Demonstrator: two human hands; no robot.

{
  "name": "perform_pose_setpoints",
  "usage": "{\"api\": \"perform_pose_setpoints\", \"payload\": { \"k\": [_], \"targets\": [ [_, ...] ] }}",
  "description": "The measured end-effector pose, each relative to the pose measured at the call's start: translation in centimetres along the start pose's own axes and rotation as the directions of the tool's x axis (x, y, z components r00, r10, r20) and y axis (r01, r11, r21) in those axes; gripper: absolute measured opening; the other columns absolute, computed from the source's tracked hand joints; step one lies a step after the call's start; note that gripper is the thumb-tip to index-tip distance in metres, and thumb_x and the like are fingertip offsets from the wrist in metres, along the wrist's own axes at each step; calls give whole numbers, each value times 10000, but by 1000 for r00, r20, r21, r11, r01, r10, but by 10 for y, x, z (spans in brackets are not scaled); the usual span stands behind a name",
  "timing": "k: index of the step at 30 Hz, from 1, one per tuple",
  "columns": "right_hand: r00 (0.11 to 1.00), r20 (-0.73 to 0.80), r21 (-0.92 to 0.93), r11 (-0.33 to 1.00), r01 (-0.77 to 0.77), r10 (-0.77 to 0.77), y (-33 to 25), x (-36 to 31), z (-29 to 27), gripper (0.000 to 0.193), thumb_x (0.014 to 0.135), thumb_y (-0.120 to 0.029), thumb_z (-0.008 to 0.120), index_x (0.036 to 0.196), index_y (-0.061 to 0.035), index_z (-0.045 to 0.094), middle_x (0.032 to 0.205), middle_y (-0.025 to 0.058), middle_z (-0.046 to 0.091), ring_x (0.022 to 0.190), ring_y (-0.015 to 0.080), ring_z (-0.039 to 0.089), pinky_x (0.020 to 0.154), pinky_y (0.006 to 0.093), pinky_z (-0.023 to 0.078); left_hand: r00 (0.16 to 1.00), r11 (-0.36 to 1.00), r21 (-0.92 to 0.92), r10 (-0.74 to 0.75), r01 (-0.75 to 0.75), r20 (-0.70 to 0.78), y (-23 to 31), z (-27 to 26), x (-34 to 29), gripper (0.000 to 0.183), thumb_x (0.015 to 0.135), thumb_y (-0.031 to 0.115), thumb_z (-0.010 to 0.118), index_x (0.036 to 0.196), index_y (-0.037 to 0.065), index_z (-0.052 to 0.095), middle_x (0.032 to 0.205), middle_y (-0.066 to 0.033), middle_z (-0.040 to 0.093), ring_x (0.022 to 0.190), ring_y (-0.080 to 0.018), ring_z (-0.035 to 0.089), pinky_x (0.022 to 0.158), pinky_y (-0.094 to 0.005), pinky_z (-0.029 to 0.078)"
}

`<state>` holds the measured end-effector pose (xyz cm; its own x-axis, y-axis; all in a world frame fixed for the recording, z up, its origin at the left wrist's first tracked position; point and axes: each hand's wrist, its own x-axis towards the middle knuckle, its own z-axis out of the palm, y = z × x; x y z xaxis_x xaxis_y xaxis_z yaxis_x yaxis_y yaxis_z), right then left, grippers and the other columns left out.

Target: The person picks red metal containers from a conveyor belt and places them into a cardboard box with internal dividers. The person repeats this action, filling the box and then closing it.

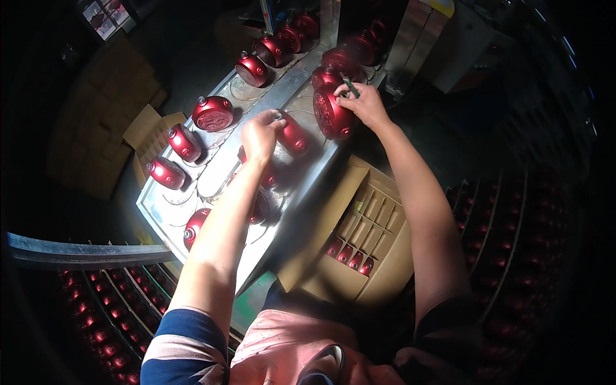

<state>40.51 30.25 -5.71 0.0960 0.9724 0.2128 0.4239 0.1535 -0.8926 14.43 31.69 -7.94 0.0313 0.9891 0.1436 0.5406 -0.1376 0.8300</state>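
Observation:
My left hand [259,136] is closed on the neck of a glossy red bottle [294,137], which tilts over the metal conveyor. My right hand [363,104] has its fingers at the neck of a larger-looking red bottle [331,115] with a raised pattern on its flat face. A slim green pen-like tool [351,88] also sticks up from the fingers of that hand; its exact kind I cannot make out. Under and beside my left forearm stand more red bottles, one of them [195,227] partly hidden by the arm.
The conveyor [221,168] carries several red bottles [213,113] on round plates. By my right forearm sits an open cardboard box [377,221] with dividers and several red bottles in its cells. Racks of red bottles [513,237] flank me. Another carton [152,131] stands beyond the conveyor.

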Motion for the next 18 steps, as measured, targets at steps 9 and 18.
{"api": "perform_pose_setpoints", "payload": {
  "k": [9,18],
  "targets": [
    [961,-97,-234,932,-277,261,52,91,86,344,748,-219,717,1085,-151,694,1022,131,694,997,273,652,868,356,489,964,922,376,-12,-92,265,25,21,38,450,739,197,754,1150,45,653,1031,-157,692,1008,-323,647,857,-395,496],
    [824,-362,489,841,-230,436,133,-152,20,228,970,-170,556,1133,-55,666,567,-81,393,464,15,351,433,204,272,707,553,-559,-81,618,702,-27,87,-199,214,953,78,563,1143,-7,615,1128,-93,670,936,-118,635,831,-241,507]
  ]
}}
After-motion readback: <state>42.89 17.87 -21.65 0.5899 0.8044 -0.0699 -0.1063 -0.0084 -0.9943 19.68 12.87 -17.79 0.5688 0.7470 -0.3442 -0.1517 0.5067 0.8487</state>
